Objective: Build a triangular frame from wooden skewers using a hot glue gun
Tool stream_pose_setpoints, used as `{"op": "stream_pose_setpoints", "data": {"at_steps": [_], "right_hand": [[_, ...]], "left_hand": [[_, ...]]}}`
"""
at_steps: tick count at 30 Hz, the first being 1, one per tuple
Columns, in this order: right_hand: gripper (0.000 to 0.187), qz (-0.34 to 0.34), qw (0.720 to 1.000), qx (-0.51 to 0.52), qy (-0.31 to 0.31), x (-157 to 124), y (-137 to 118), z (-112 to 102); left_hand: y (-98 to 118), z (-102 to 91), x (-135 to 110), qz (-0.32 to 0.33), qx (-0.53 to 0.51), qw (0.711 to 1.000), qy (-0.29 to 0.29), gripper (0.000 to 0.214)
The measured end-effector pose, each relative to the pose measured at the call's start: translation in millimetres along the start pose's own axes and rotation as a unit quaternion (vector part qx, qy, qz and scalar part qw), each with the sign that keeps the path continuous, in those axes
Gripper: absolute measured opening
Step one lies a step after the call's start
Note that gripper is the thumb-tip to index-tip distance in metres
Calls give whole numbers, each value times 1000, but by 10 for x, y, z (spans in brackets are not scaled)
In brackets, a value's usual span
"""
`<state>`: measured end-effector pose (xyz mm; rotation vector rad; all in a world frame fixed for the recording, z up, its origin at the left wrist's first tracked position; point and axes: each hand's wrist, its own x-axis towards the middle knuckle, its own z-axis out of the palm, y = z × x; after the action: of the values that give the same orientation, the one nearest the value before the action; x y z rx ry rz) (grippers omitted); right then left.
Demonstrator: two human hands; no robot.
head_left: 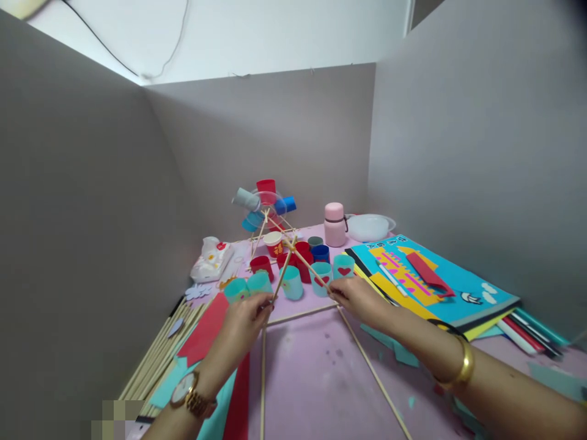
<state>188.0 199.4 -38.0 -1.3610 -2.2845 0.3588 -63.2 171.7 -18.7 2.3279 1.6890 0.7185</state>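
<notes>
My left hand (245, 324) pinches a thin wooden stick (280, 275) that leans up to a joint where several sticks meet. My right hand (360, 298) is closed on another stick (373, 373) of the same frame, which runs down toward the table's near edge. A cross stick (302, 314) lies between the two hands on the pink table (316, 366). Behind the hands stand teal paper cups with red hearts (321, 276).
A cup-and-stick wheel model (263, 205) stands at the back, with red and blue cups, a pink bottle (334, 225) and a clear bowl (370, 227). Spare sticks (160, 360) and red paper lie left; a coloured paper stack (426, 278) and pens lie right. Grey partitions enclose the table.
</notes>
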Motion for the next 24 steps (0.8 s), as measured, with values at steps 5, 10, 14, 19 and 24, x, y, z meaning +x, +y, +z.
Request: {"op": "stream_pose_setpoints", "data": {"at_steps": [5,10,14,19,24], "right_hand": [[19,-10,1000,9,-11,44,45,101],[19,-4,1000,8,-12,49,58,129],[20,-5,1000,9,-8,56,88,147],[20,-2,1000,12,1,75,128,219],[18,5,1000,17,3,69,139,182]], "left_hand": [[-98,25,-19,-9,20,1000,-11,24],[-124,34,-48,-15,23,1000,-11,24],[-140,75,-44,-14,20,1000,-2,25],[-167,124,-26,-21,19,1000,9,26],[-213,157,-22,-28,6,1000,11,27]]}}
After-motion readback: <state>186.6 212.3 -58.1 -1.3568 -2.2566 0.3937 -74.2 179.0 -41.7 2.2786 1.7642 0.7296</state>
